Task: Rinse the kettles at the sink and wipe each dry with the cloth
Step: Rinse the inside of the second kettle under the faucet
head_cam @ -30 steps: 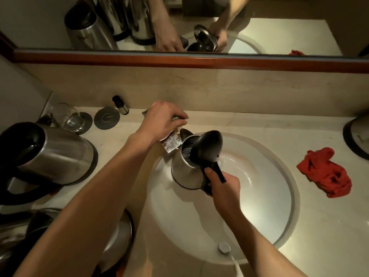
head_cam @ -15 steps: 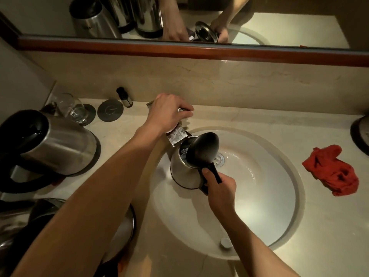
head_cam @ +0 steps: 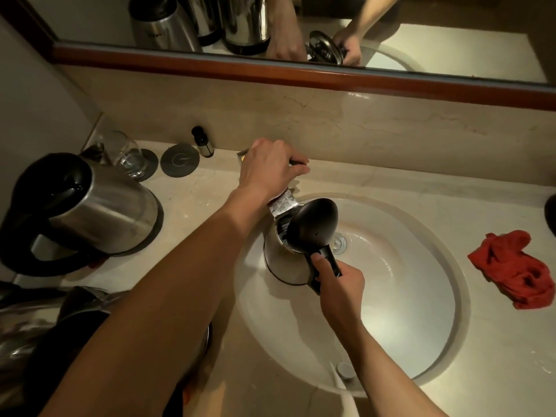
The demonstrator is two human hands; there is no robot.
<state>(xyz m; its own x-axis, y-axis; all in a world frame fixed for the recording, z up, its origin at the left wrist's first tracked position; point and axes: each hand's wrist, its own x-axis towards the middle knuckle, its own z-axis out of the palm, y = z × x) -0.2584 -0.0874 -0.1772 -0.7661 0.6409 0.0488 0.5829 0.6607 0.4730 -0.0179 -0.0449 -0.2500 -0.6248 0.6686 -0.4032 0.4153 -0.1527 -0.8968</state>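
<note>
A steel kettle (head_cam: 284,263) with its black lid flipped up stands in the left part of the white sink (head_cam: 421,326), under the tap spout (head_cam: 282,204). My right hand (head_cam: 341,284) grips its black handle. My left hand (head_cam: 269,170) is curled over the tap handle behind the basin. A second steel kettle (head_cam: 99,212) sits with its lid open on the counter at the left. The red cloth (head_cam: 517,269) lies crumpled on the counter right of the sink.
Another kettle (head_cam: 36,335) is partly hidden under my left arm at the lower left. A glass (head_cam: 126,155), a round coaster (head_cam: 180,160) and a small dark bottle (head_cam: 202,141) stand at the back left. A mirror (head_cam: 451,40) runs above the backsplash.
The view has shifted slightly. My left hand stays on the tap and my right hand keeps the kettle under the spout, nudged a little to the left.
</note>
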